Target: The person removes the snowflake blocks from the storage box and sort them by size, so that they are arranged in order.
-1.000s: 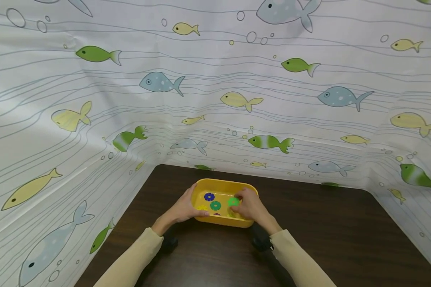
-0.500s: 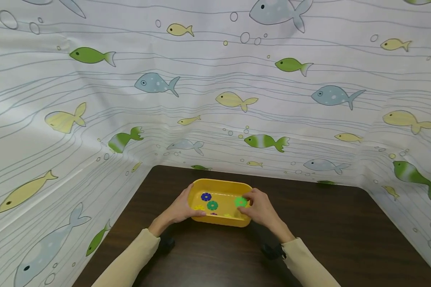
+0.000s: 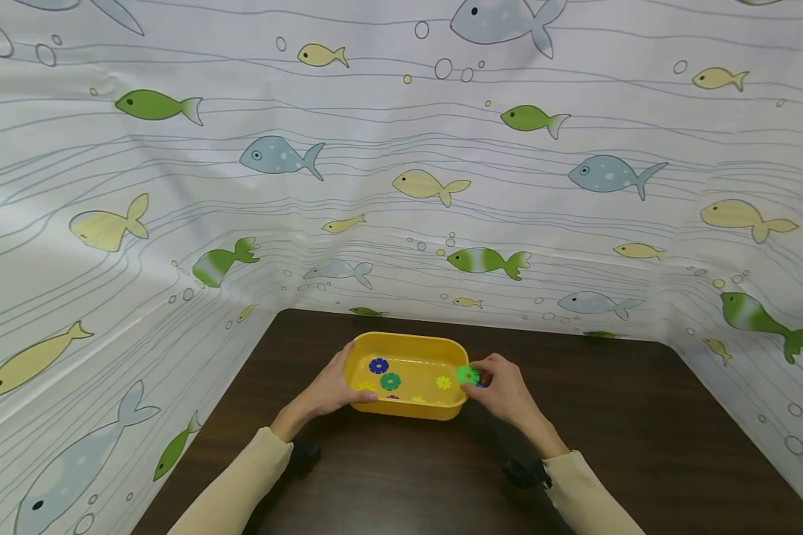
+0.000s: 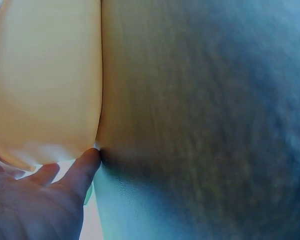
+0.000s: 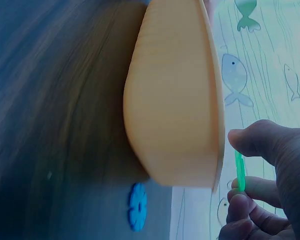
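Observation:
A yellow bin (image 3: 428,411) stands on the table, and my left hand (image 3: 328,388) grips its left end, thumb over the near rim. The left wrist view has that hand (image 4: 40,205) against the wall of the bin (image 4: 45,80). With thumb and fingers, my right hand (image 3: 505,388) pinches a light green notched disc (image 3: 468,375) at the bin's right rim; the right wrist view shows this disc (image 5: 240,172) edge-on. Inside the bin lie a dark blue disc (image 3: 378,365), a teal disc (image 3: 390,381) and several yellow ones (image 3: 444,383).
Outside the bin, a blue disc (image 5: 137,206) is on the dark table (image 3: 575,431) beyond its right end, mostly behind my right hand in the head view. A white sheet printed with fish (image 3: 482,260) rises along the table's back and left edges.
My right hand has moved right with the light green disc, from over the bin's inside to its right rim. The yellow disc at the right and the blue one outside have come into view.

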{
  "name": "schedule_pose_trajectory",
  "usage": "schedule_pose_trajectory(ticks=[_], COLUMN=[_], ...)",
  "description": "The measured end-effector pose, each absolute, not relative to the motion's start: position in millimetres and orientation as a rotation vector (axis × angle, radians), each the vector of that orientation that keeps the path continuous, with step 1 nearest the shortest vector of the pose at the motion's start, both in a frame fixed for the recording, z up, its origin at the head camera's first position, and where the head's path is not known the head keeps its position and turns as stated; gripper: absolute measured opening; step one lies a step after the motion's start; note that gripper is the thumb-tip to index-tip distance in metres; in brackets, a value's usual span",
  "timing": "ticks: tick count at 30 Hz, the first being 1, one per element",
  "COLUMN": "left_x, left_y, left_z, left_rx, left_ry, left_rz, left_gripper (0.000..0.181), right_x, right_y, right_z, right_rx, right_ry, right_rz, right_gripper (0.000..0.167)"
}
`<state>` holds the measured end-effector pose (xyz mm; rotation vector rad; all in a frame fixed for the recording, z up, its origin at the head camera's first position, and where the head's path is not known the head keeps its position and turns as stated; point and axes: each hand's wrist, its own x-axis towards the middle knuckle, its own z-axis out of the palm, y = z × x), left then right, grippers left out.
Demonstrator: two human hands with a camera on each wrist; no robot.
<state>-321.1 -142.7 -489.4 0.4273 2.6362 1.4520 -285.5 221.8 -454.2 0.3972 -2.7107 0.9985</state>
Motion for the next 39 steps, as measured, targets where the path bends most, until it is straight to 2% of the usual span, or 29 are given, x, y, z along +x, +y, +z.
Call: schedule_pose_trajectory(ticks=[23, 39], left_x=[-320.5, -320.5], left_y=[-144.4, -143.9], left_z=[-488.2, -488.5], left_rx=[0.491, 0.461], left_ry=[2.654, 2.625], left_rz=[1.403, 1.441], left_gripper=[0.122, 0.122], right_x=[-293.5, -298.7], right_y=[269.4, 275.7], right_z=[-483.1, -494.3], right_rx=[0.212, 0.174], right_ry=[-2.816, -2.895], right_rz=[0.949, 0.942], right_gripper=[0.04, 0.042])
